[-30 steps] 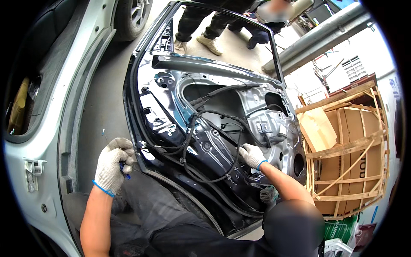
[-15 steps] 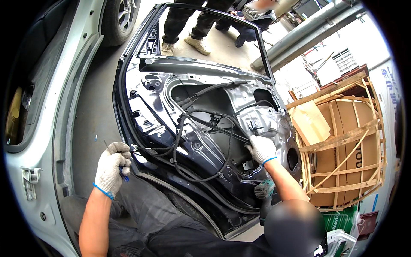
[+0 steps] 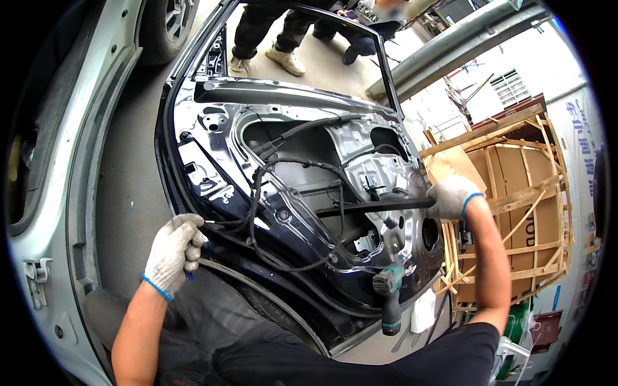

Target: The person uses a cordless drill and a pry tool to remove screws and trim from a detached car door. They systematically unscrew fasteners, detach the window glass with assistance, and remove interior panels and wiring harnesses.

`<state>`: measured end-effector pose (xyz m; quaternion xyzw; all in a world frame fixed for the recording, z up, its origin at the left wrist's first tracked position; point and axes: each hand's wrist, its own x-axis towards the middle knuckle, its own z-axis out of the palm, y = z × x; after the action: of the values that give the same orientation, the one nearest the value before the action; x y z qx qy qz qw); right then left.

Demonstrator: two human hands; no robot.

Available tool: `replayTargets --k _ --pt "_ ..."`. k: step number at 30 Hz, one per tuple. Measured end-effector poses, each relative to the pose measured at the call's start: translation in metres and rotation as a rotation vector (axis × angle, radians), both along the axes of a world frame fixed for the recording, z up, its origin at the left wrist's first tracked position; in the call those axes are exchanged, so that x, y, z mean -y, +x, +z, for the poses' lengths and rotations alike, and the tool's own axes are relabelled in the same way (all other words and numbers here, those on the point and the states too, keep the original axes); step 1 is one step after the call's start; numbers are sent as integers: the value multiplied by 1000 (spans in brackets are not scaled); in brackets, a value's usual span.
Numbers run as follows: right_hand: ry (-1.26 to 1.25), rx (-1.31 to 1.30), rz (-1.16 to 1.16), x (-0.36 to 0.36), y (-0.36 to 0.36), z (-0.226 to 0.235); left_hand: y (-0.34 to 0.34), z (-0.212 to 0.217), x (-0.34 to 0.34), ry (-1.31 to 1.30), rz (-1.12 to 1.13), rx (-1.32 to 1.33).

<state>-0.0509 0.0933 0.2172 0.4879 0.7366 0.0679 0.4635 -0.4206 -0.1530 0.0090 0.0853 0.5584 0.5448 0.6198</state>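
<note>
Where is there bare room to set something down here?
Mostly bare floor lies between the pale car body and the dark door. A cable loop and the black strip in the right hand crowd the door's middle.

Grey flr [image 3: 132,161], metal beam [image 3: 463,51] upper R, slatted wood crate [image 3: 515,206] nr pale wall [image 3: 579,199], bright daylt.

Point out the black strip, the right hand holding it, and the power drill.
Black strip [image 3: 381,207]: head view, middle of its visible length.
Right hand [image 3: 450,198]: head view, middle of the glove.
Power drill [image 3: 390,300]: head view, upper handle.
</note>
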Motion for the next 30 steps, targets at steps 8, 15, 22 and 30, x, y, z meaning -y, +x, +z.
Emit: replayTargets --k 8,15,22,30 --pt "-51 54 -341 -29 -43 75 -17 2 -11 29 -189 1" --pt "20 -121 -343 -53 -50 161 -36 60 19 17 -54 38" --pt "-387 -1152 -893 74 -94 150 -24 245 80 -69 -214 49" --pt "-154 -1870 -596 255 -183 230 14 457 -5 78 -450 -306"
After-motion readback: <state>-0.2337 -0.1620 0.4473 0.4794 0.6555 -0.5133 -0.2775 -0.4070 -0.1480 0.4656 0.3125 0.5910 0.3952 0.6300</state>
